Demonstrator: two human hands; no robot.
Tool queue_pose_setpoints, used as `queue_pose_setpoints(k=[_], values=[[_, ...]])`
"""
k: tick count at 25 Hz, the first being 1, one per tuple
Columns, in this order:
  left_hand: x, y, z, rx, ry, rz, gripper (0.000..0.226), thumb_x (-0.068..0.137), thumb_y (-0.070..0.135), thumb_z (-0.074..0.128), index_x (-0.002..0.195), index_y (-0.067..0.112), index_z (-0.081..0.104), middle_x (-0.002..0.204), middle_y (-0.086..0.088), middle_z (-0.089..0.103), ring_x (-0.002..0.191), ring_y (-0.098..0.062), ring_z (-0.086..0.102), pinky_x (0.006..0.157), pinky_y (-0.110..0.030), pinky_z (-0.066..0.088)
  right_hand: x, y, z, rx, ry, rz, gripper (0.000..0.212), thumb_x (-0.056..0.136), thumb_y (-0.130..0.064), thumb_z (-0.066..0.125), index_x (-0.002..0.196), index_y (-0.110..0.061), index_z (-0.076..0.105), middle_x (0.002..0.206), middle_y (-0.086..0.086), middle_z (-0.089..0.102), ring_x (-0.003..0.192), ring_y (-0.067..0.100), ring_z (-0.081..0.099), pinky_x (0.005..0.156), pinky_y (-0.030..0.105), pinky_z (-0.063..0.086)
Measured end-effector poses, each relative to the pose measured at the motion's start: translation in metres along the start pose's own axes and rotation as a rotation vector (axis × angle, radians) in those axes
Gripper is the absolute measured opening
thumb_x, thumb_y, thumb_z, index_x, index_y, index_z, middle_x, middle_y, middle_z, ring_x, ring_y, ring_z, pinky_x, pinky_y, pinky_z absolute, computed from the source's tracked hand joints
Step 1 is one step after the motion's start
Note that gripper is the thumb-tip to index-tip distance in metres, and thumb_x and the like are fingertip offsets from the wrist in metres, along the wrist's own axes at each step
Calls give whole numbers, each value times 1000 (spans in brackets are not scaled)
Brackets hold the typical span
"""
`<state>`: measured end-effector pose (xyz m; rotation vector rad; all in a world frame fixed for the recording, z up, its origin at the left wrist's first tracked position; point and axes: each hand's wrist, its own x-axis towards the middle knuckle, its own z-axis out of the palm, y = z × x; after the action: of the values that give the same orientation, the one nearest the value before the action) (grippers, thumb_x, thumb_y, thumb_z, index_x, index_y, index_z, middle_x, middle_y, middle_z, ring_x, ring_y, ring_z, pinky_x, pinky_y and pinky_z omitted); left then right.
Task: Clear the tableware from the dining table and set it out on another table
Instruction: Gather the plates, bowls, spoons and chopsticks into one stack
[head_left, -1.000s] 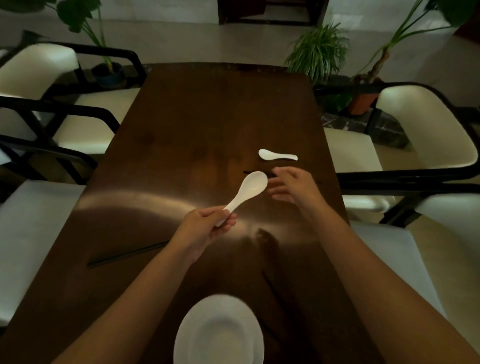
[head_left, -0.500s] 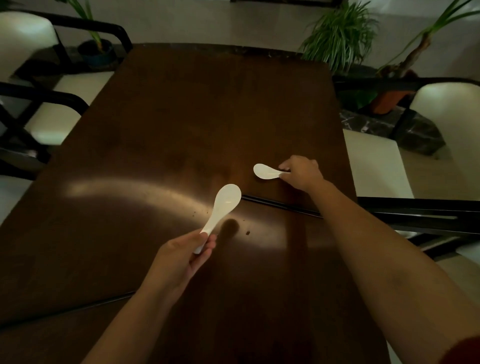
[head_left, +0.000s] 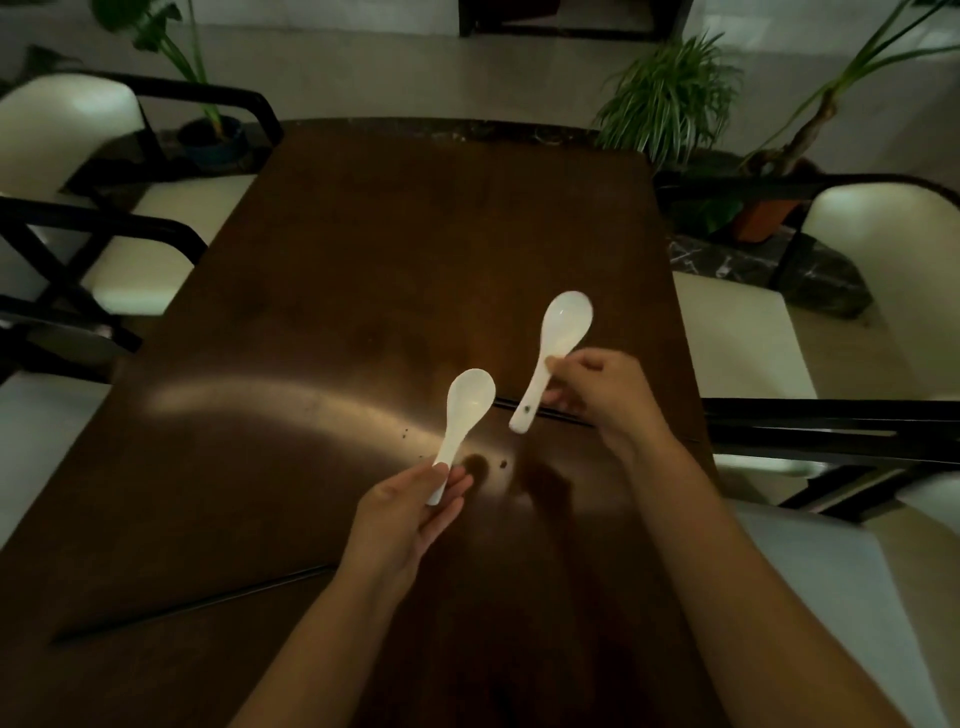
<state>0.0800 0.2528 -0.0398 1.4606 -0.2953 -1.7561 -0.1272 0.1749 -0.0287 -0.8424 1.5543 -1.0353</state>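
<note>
Above the dark wooden dining table (head_left: 415, 249), my left hand (head_left: 405, 514) grips the handle end of a white ceramic spoon (head_left: 465, 410), bowl pointing up and away. My right hand (head_left: 602, 395) holds a second white spoon (head_left: 558, 338) by its handle, lifted off the table, bowl at the top. A pair of black chopsticks (head_left: 550, 413) lies on the table under my right hand, partly hidden by it. Another pair of black chopsticks (head_left: 197, 605) lies near the table's left front.
Cream chairs with black frames stand on the left (head_left: 57, 130) and right (head_left: 883, 270) of the table. Potted plants (head_left: 670, 98) stand beyond the far edge. A few dark crumbs (head_left: 503, 464) lie mid-table.
My right hand closed on the second spoon that lay on the table and lifted it up. My left hand kept its spoon. The white plates near me have left the view.
</note>
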Motion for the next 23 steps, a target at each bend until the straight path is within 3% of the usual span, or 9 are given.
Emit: queue_pose_setpoints(k=[3,9,15,17,19,21,23], values=[[-29,1,2,52,-95,29,14,86,8,58,96,7,68,89,-9,76,83,-18,72,60,-26,58,-73,2,22,191,-150,155,6,83,-13,65,81,-8,67,60,4,72,50,8,66,50,19,54],[-87,2,-18,84,-278,59,16,86,11,58,100,9,66,92,-9,75,85,-22,72,61,-26,58,-139,-5,37,224,-87,148,8,85,-13,64,80,-6,63,56,1,70,52,9,67,52,19,55],[-121,0,-34,116,-289,138,13,87,11,58,96,15,66,91,-10,75,80,-20,72,60,-24,57,-184,-6,57,156,-90,180,11,82,-20,66,80,-9,63,61,4,67,48,9,59,50,21,51],[-128,-1,-41,83,-279,134,11,87,9,58,91,14,67,94,-13,71,75,-17,72,57,-23,56,-192,-8,59,18,-2,132,15,80,-28,69,85,-17,60,75,1,65,58,10,57,48,20,46],[-134,2,-50,101,-297,125,13,87,7,58,96,10,66,96,-15,69,71,-15,72,55,-20,54,-195,-16,53,-17,47,32,26,83,-33,65,104,-28,52,92,-6,60,79,11,59,56,22,48],[-140,6,-61,153,-327,108,15,86,8,58,99,8,66,97,-16,68,71,-14,71,55,-20,54,-198,-27,43,-69,-17,-66,34,89,-29,57,120,-37,46,103,-9,54,96,13,57,62,24,54],[-146,11,-71,205,-368,80,13,86,9,59,97,8,66,94,-14,70,70,-14,71,56,-20,55,-203,-35,37,-185,-101,-144,26,91,-21,55,113,-35,55,109,-7,53,102,15,56,61,22,56]])
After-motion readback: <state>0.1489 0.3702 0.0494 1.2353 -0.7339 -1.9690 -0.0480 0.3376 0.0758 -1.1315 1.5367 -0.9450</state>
